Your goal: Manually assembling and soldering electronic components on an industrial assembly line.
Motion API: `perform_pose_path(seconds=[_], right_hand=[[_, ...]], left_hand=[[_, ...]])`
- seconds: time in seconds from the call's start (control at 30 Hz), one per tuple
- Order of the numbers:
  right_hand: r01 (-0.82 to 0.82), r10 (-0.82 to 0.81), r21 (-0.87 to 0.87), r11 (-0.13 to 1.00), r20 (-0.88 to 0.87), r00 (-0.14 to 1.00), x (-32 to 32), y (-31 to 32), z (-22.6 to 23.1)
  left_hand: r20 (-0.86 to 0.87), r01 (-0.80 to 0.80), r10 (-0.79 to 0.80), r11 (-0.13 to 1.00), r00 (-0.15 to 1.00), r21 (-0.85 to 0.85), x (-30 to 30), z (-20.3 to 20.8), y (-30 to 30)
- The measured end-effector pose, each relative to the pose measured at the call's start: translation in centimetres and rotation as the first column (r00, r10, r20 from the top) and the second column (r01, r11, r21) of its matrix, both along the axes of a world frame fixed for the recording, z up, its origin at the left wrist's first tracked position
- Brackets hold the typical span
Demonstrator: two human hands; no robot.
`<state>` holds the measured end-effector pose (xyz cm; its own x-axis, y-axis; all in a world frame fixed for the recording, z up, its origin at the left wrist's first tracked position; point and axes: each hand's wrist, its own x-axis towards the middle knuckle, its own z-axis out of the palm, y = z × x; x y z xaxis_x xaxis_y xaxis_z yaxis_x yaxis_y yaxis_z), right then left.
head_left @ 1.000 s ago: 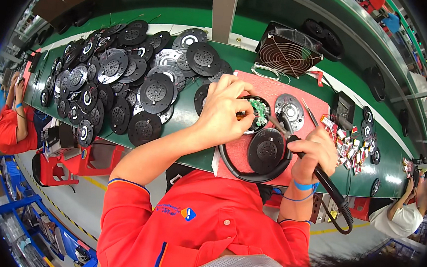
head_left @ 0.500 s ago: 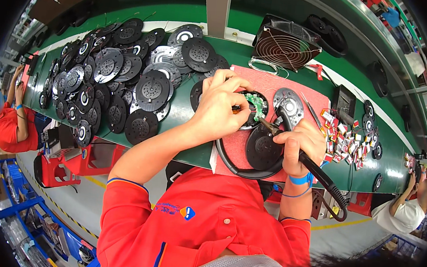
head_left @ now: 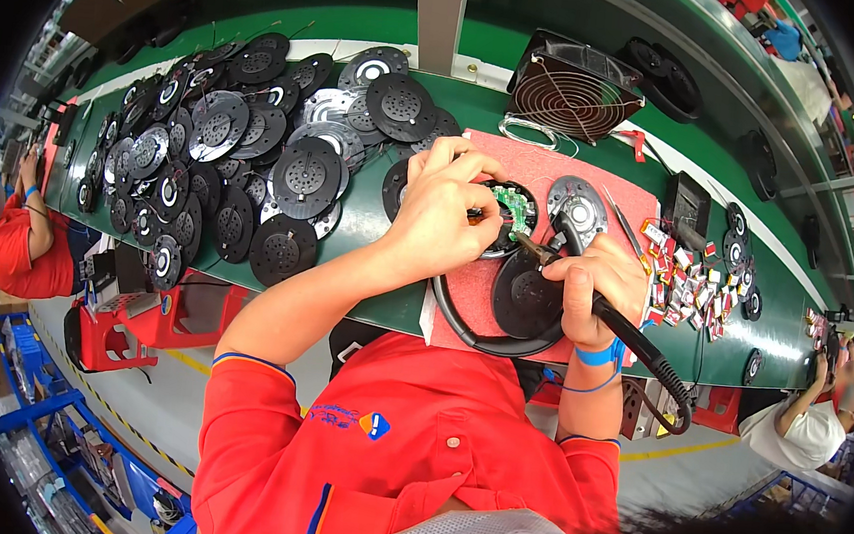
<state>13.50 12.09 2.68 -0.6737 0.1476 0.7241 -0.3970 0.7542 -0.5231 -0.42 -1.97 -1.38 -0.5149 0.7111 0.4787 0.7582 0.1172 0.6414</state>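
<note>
My right hand (head_left: 601, 291) is closed round the handle of a soldering iron (head_left: 632, 333), whose tip reaches the lower edge of a green circuit board (head_left: 519, 212). That board sits in a round black housing. At the board's left side my left hand (head_left: 442, 208) is closed in a pinch; what its fingertips hold is hidden. Below the board lies a black disc (head_left: 527, 293), with a thick black curved band (head_left: 486, 344) running round it. Just beyond my right hand rests a silver-grey disc (head_left: 578, 209). All this is on a pink foam mat (head_left: 546, 158).
Many black and silver discs (head_left: 304, 177) are heaped on the green bench to the left. A fan with a wire grille (head_left: 576, 96) stands at the back. Right of the mat are a tweezers-like tool (head_left: 627, 228), small red-and-white parts (head_left: 691, 288) and a black tray (head_left: 688, 202). Co-workers sit at both sides.
The soldering iron and my right hand have shifted slightly to the left, with the tip still at the board. My left hand stays practically where it was.
</note>
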Motion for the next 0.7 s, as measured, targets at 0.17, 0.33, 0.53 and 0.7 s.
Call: perform_pose_path(seconds=[0.17, 0.33, 0.53, 0.7], right_hand=[[0.002, -0.002, 0.002, 1.0, 0.008, 1.0, 0.04, 0.05, -0.03], [0.003, -0.003, 0.001, 1.0, 0.004, 1.0, -0.06, -0.02, 0.05], [0.001, -0.001, 0.003, 1.0, 0.021, 1.0, 0.03, -0.19, 0.07], [0.002, -0.002, -0.003, 1.0, 0.029, 1.0, 0.12, -0.28, 0.23]], left_hand=[[-0.002, -0.006, 0.006, 1.0, 1.0, 0.005, 0.05, -0.01, 0.15], [0.004, -0.01, 0.01, 1.0, 1.0, 0.005, 0.07, 0.01, 0.14], [0.018, -0.009, 0.009, 1.0, 1.0, 0.001, 0.05, -0.04, 0.07], [0.011, -0.007, 0.007, 1.0, 1.0, 0.001, 0.13, -0.02, 0.12]])
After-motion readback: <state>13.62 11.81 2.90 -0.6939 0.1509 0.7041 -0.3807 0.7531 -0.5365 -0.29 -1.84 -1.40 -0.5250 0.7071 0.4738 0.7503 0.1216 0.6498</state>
